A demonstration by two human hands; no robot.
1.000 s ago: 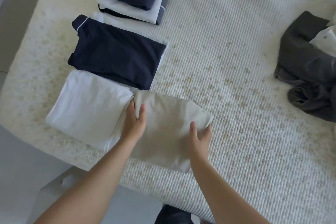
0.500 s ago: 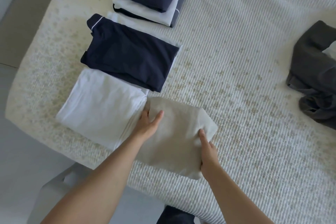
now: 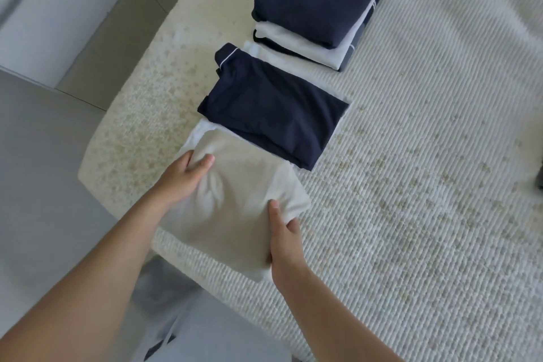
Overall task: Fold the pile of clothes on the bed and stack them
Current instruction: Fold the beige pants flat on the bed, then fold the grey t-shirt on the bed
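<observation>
A: Both hands pinch the folded beige cotton garment (image 3: 235,209), left hand (image 3: 183,178) and right hand (image 3: 283,239) with fingers curled on its edges, over the folded white garment (image 3: 197,133).

B: Risk?

A: It could unfold or land crooked, overhanging the ribbed cream bed (image 3: 426,185) edge; grey floor (image 3: 44,156) below.

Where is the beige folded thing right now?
In the head view, the beige folded garment sits near the bed's front edge, on a white garment, just before the navy folded garment. The left hand and right hand grip its sides.
</observation>
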